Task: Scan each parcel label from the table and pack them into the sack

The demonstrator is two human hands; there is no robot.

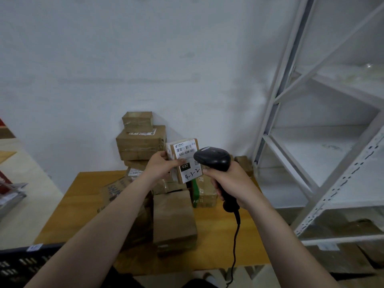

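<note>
My left hand (161, 165) grips a small cardboard parcel (185, 160) upright above the table, its white label with a barcode and the handwriting "4-3-2" facing me. My right hand (229, 183) holds a black barcode scanner (213, 160) by the handle, with its head right in front of the label's right side. The scanner's cable (234, 242) hangs down toward me. Several brown parcels (173, 219) lie on the wooden table (68, 206) beneath my arms. No sack is in view.
A stack of cardboard boxes (141, 142) stands against the white wall at the table's back. A white metal shelf rack (324, 142) rises at the right. A dark plastic crate (22, 265) sits at the lower left.
</note>
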